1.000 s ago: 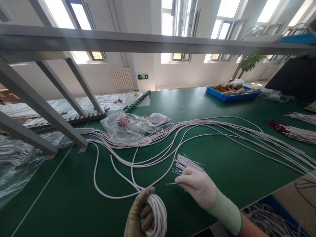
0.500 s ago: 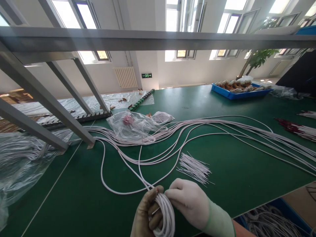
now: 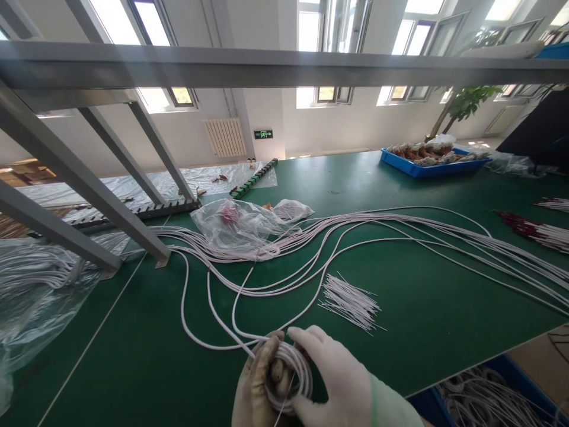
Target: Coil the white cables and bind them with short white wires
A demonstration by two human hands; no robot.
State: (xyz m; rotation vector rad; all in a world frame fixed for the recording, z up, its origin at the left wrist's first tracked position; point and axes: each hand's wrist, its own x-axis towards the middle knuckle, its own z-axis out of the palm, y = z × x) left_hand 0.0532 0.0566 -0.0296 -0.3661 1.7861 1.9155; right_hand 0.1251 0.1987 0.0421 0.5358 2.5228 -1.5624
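Observation:
A coil of white cable (image 3: 303, 373) is wrapped in my left hand (image 3: 260, 379), whose gloved fingers pass through the middle of the loops. My right hand (image 3: 333, 376), gloved in white with a green cuff edge, spans the coil's right side, index finger at the top and thumb at the bottom. A thin white strip (image 3: 284, 404) crosses the coil's opening near my right thumb; its lower end runs out of view. Loose cable ends (image 3: 237, 320) trail from the coil toward the left. Up and to the right lies a pile of thin white strips (image 3: 349, 301).
Long white cables (image 3: 329, 222) run across the green table (image 3: 427, 290), partly under a clear plastic bag (image 3: 233, 228). Grey metal posts (image 3: 102, 190) stand at left. Blue trays (image 3: 420, 171) sit at the far right, and a blue bin of cables (image 3: 484, 397) below the edge.
The coil has turned so its round opening faces me more. My right hand has gone from a pinch to a wide hold around it, and the loose cable ends swung left.

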